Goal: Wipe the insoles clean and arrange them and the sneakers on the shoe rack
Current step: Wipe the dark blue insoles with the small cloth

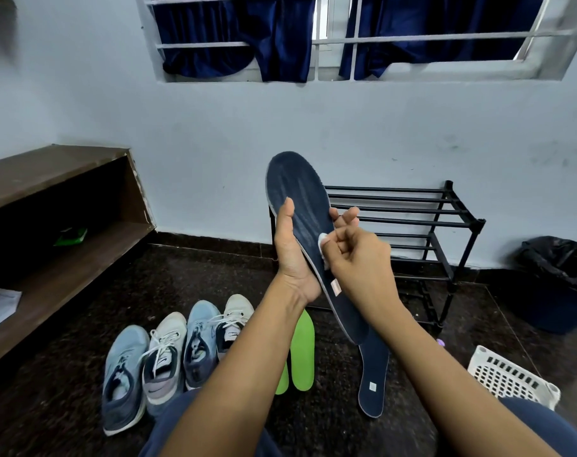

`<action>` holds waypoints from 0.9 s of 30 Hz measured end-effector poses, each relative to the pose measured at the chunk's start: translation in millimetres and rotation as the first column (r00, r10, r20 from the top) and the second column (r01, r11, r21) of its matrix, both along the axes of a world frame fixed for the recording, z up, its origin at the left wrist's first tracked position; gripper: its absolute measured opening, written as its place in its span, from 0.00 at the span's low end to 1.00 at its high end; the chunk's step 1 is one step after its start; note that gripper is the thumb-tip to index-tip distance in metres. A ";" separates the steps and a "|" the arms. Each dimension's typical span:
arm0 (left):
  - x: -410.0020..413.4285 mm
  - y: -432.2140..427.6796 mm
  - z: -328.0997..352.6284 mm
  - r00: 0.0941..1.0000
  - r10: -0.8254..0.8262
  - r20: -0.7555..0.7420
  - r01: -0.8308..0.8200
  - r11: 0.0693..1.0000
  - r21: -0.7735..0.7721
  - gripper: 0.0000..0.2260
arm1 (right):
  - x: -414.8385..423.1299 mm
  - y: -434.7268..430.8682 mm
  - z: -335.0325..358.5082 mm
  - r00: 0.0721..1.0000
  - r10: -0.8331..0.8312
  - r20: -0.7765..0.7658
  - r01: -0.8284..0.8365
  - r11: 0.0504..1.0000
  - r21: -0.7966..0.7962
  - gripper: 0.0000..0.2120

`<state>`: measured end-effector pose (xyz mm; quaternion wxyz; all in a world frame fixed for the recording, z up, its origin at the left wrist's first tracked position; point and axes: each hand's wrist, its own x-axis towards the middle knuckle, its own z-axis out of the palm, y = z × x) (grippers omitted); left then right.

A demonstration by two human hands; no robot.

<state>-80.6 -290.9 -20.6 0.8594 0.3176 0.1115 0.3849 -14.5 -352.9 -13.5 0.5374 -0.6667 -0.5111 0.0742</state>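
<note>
Your left hand [292,258] holds the navy insole [300,192] upright at chest level, toe end up and top face towards you. The thumb lies along the near edge and the fingers curl round from behind, with their tips showing at the far edge. Your right hand [359,258] pinches a small white pad [323,240] and presses it against the middle of the insole face. The heel end hangs below both hands.

The second insole [374,374], also navy, lies flat on the floor [66,407] just below the held one, heel towards you. Two green insoles [303,351] lie side by side to its left; your left forearm covers part of the nearer one. Four sneakers [162,354] stand in a row further left, toes pointing away from you. The same forearm crosses the rightmost sneaker.

The rack [445,209] is black, with barred tiers, and stands against the wall [214,143] beyond your hands. The held insole and both hands block its left end. The second insole lies on the floor between you and the rack.

A white perforated basket [508,377] sits at your right. A bin [557,285] with a black liner stands beyond it, right of the rack. A wooden shelf [49,173] runs along the left and holds a green packet [71,235]. Blue curtains [247,28] hang at the window above.
</note>
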 end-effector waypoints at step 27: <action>1.8 2.5 -3.4 0.999 0.039 -0.022 -0.038 0.999 0.030 0.27 | 4.8 -2.6 1.0 0.999 -0.042 0.031 0.044 0.998 -0.041 0.09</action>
